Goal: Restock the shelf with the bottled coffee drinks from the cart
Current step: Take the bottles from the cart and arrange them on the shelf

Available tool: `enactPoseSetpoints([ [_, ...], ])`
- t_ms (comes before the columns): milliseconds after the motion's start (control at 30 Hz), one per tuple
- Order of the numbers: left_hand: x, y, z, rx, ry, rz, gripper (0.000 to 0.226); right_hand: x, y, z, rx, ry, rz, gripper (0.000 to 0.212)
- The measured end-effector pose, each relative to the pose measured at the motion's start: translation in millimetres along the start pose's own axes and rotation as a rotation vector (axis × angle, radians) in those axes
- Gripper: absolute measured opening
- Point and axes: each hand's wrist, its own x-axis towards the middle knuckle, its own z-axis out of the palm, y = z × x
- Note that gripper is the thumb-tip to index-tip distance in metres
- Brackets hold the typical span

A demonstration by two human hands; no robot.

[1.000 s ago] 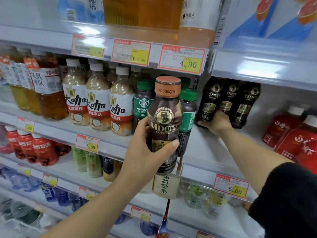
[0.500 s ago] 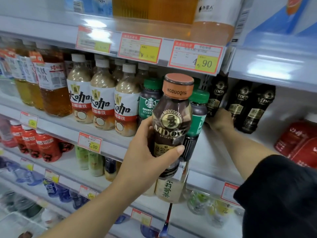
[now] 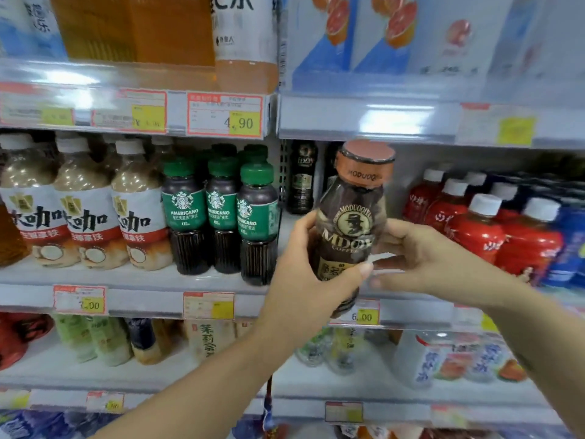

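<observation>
Head view: the left hand [image 3: 304,280] grips the coffee bottle [image 3: 349,226] around its lower half, thumb laid across the front of the label and the other fingers wrapped behind the left side. The right hand [image 3: 424,258] holds the same bottle from the right, its fingers curled against the bottle's side at label height and its thumb stretched out below, the tip close to the left thumb. The bottle is dark brown with an orange cap [image 3: 365,160] and leans slightly to the right, held in the air in front of the middle shelf [image 3: 142,299], over a bare stretch of shelf board. Behind it, at the back of that gap, stands a dark bottle [image 3: 302,179] with a similar gold emblem. Just left of the gap is a cluster of green-capped Americano bottles [image 3: 218,210], and further left a row of white-capped latte bottles [image 3: 85,207]. Right of the hands stand red bottles [image 3: 474,229] with white caps, then blue ones [image 3: 569,245] at the frame edge. A price tag reading 6.00 [image 3: 364,315] sits on the shelf rail below the held bottle. Another reading 4.90 [image 3: 224,114] hangs on the rail above, under cartons printed with grapefruit [image 3: 364,36]. The shelf underneath holds pale green and clear bottles, too blurred to read.
</observation>
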Motion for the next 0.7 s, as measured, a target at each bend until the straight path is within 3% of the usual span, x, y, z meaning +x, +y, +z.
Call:
enactPoseSetpoints([
  [133, 10.0, -5.0, 22.0, -0.038, 0.048, -0.012, 0.064, -9.9, 1.0, 25.2, -0.124, 0.175, -0.033, 0.070],
  [233, 16.1, -5.9, 32.3, -0.034, 0.065, 0.010, 0.062, -4.8, 5.3, 38.2, -0.140, 0.378, -0.094, 0.057],
  [333, 20.7, -7.6, 25.0, -0.004, 0.004, 0.029, 0.060, 2.3, 7.0, 36.4, -0.151, 0.431, -0.090, 0.048],
  [500, 10.9, -23.3, -37.2, 0.498, 0.002, 0.161, 0.039, 32.3, 12.6, 23.6, -0.243, 0.413, -0.067, 0.059],
  [600, -0.9, -41.6, -70.4, 0.725, 0.036, 0.228, 0.026, 61.4, 26.6, 20.5, -0.353, 0.329, -0.048, 0.058],
  [700, -8.2, -55.0, -89.1, 0.887, 0.016, 0.270, 0.019, 98.4, 42.7, 17.0, -0.376, 0.354, -0.037, 0.064],
])
